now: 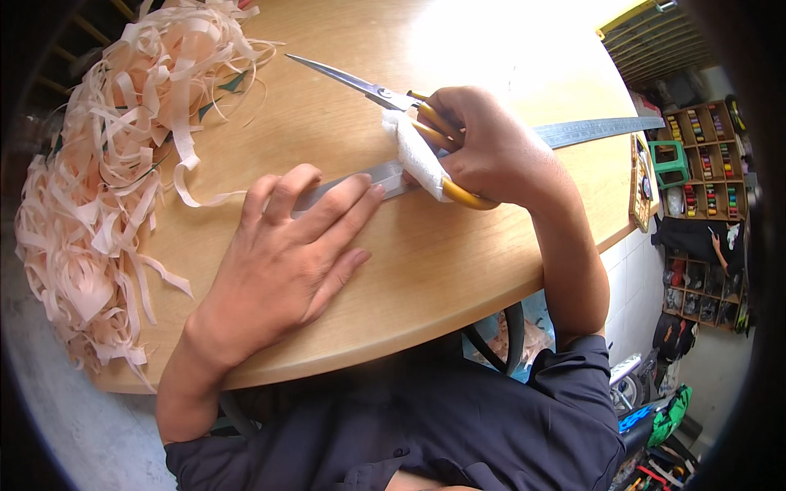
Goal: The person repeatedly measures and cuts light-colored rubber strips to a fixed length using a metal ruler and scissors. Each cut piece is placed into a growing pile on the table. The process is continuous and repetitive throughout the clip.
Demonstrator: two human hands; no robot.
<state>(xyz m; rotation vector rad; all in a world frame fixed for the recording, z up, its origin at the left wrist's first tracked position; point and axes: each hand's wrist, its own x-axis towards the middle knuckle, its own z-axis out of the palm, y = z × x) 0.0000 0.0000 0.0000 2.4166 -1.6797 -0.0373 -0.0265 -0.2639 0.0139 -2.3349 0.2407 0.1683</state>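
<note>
A pair of scissors [340,76] with yellow handles is in my right hand [503,151]. White wrapping [419,157] covers part of one handle loop, and the blades point to the far left, raised and almost together. Beneath that hand runs a long metal ruler [594,132], lying slantwise across the table. My left hand [282,254] rests flat on the ruler's left end, fingers stretched out and slightly spread. From beside its fingers a thin pale peach strip [214,200] trails left to the heap. Whether fabric lies under the left palm is hidden.
A large heap of peach fabric strips [90,221] covers the left side of the wooden table [393,274], with a few dark green scraps in it. The table's curved edge lies close to my body. Thread shelves [704,155] and a green stool [670,164] stand right.
</note>
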